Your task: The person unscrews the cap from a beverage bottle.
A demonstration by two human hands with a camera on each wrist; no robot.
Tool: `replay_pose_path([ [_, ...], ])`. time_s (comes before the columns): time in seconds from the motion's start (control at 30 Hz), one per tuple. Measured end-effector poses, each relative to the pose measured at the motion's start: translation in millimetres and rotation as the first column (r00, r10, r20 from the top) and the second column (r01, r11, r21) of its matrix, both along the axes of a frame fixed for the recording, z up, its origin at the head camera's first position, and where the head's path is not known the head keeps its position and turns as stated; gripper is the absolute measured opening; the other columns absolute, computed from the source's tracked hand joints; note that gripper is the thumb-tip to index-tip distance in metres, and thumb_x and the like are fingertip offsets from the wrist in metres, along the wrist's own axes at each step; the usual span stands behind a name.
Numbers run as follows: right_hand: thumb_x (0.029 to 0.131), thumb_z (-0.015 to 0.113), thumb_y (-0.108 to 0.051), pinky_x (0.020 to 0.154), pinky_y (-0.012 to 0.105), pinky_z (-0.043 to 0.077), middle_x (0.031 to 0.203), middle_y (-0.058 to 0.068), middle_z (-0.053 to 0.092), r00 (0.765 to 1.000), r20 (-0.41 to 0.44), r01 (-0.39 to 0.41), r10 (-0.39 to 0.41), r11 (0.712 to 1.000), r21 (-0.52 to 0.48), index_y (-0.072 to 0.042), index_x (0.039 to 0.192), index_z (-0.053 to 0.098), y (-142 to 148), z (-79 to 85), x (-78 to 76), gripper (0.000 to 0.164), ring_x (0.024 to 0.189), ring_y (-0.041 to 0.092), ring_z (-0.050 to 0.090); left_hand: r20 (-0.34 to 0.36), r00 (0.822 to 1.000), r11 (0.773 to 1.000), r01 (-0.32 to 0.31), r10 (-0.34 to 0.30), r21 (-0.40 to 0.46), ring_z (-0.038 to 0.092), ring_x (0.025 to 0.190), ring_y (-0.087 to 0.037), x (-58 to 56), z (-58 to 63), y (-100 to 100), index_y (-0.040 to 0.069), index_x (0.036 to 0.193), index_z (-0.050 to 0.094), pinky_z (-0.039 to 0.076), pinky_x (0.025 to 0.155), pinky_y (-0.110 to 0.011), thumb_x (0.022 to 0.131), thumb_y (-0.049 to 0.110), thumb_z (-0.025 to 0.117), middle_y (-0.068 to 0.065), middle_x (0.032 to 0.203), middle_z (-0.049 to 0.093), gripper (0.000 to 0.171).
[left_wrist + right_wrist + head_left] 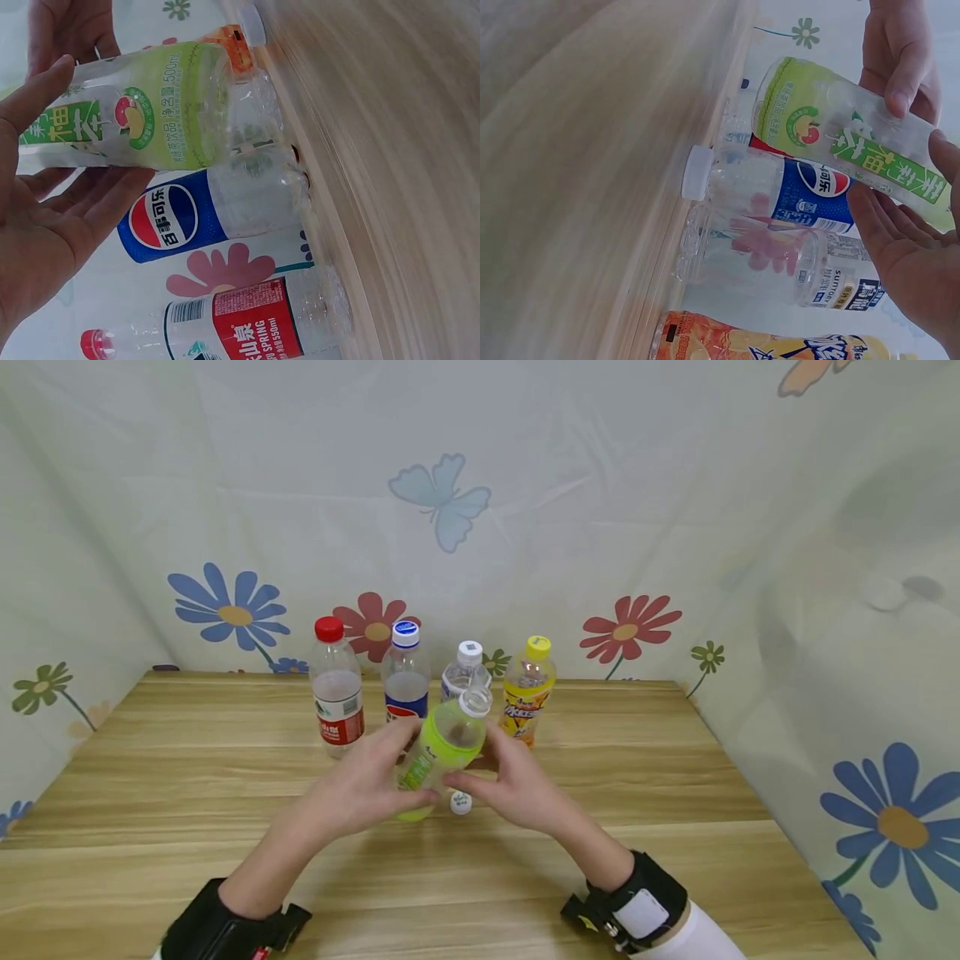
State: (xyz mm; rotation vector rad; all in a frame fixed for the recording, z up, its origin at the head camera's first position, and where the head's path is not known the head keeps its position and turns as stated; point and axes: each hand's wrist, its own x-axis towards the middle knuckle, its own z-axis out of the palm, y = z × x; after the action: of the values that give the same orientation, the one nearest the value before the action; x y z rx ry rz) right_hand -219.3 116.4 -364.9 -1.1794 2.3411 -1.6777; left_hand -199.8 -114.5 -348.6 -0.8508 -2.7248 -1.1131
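Observation:
An uncapped clear plastic bottle [442, 747] with a yellow-green label is held tilted above the table, its open mouth pointing up and to the right. My left hand [367, 781] grips it from the left, thumb across the front and fingers behind. From the other side my right hand [525, 785] holds it too, with its thumb [468, 783] on the label's right edge. Printed fruit shows on the label of the tea bottle [142, 112] in the left wrist view. A white bottle cap [461, 802] lies on the wooden table below the bottle.
Behind the hands stand a red-capped water bottle [337, 693], a Pepsi bottle [406, 681], a white-capped clear bottle [465, 670] and a yellow-capped drink bottle [528, 693]. The wooden table [637, 760] ends at a flower-printed curtain [540, 527].

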Motion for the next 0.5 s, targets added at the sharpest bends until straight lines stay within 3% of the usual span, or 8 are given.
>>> replay_pose_path([
  [0.23,0.086,0.076,-0.004,0.091,0.031,0.048,0.129,-0.002,0.057,0.998,-0.025,0.065,-0.064,0.997,0.031,-0.009,0.139,0.047,4,2.8,3.7,0.06,0.115,0.018,0.06,0.004,1.0,1.0,-0.003,0.003,-0.029,0.056,0.114,-0.015,0.9,-0.8,-1,0.018,0.143,0.043,0.048,0.092,-0.031,0.069,0.033,0.091,0.008,0.128,0.052,0.089],
  [0.5,0.087,0.077,-0.015,0.087,0.03,0.051,0.121,-0.006,0.061,0.991,-0.054,0.128,-0.121,0.981,0.149,-0.013,0.134,0.051,22,19.9,-0.1,0.054,0.105,0.016,0.064,0.027,0.999,0.993,-0.03,0.033,-0.111,0.052,0.123,-0.024,-1.8,1.9,-15,0.019,0.151,0.035,0.046,0.095,-0.043,0.067,0.042,0.091,-0.003,0.143,0.044,0.104],
])
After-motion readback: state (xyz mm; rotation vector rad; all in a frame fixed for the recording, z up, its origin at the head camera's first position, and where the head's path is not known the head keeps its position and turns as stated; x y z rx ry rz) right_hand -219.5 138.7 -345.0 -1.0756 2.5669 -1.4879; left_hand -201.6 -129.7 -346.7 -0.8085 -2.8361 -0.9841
